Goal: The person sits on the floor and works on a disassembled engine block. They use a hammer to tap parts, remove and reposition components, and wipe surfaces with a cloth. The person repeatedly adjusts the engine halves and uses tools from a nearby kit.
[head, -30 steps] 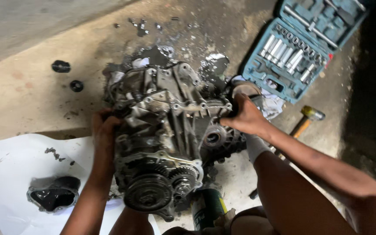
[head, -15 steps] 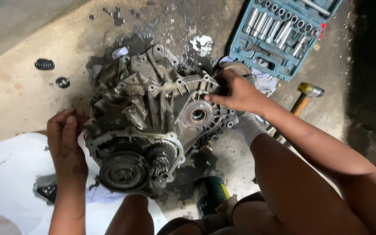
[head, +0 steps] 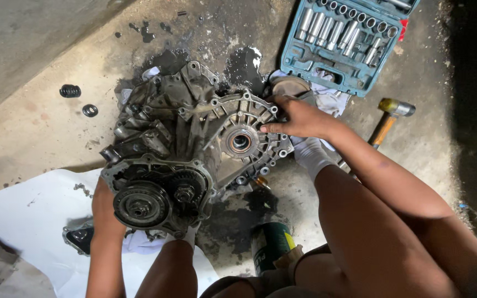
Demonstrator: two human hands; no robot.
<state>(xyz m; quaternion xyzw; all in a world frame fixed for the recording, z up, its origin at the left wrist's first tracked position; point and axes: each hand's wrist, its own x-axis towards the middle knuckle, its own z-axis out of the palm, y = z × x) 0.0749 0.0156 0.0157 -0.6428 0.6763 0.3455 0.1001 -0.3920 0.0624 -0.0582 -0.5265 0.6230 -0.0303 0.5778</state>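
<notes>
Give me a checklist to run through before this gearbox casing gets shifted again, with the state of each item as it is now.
1. Left hand on the gearbox casing: ok, gripping its near left edge.
2. Right hand on the casing: ok, resting on the far right flange.
3. Floor grip: not ok, an oil patch lies beside the casing.
4. Loose springs out of the way: ok, apart on the left.
5. Hammer and socket set clear: ok.
6. Fingers clear underneath: cannot tell.

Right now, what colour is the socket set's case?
The socket set case is teal blue, seen in the head view.
</notes>
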